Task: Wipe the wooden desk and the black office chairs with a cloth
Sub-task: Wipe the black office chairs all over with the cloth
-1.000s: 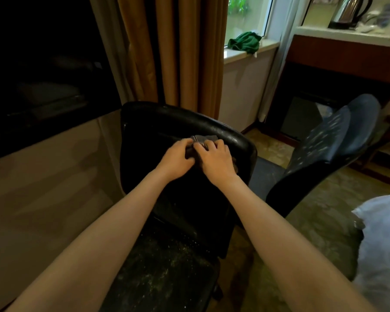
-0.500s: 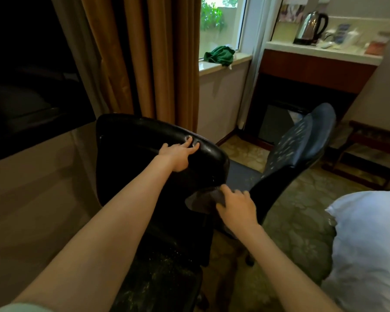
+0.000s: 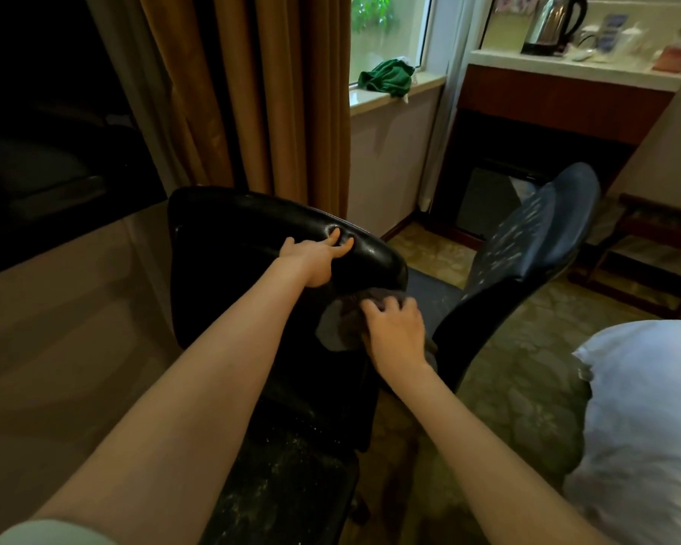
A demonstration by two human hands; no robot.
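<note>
A metal kettle (image 3: 553, 23) stands at 1 o'clock on a pale-topped surface (image 3: 547, 61) with a red-brown front. What is inside the kettle cannot be seen. The small items beside it are too blurred to name.

In the centre is a black office chair (image 3: 229, 245), its glossy backrest facing the viewer. The left hand (image 3: 317, 259) holds the backrest's top rim, fingers hooked over the edge and thumb on the near side. The right hand (image 3: 396, 332), just below at 4 o'clock of the left, grips a grey cloth (image 3: 337, 326). Its curled fingers press the cloth against the backrest's right edge. Both bare forearms reach in from 6 o'clock and cover part of the chair. The seat (image 3: 288, 489) at 6 o'clock is flecked with pale specks.

A second black chair (image 3: 527, 249) stands just beside the first at 3 o'clock, its back speckled with pale marks. A crumpled green cloth (image 3: 386, 78) lies on the windowsill (image 3: 366, 97) at 12 o'clock, under a window (image 3: 386, 25) showing green leaves. Brown curtains (image 3: 252, 92) hang at 11 o'clock, behind the first chair.

A smooth tan surface (image 3: 56, 316) fills 9 o'clock, with a dark area above it at 10 o'clock. A white pillow (image 3: 645, 407) lies at 4 o'clock. The floor (image 3: 512, 387) has a patterned covering in dull green.
</note>
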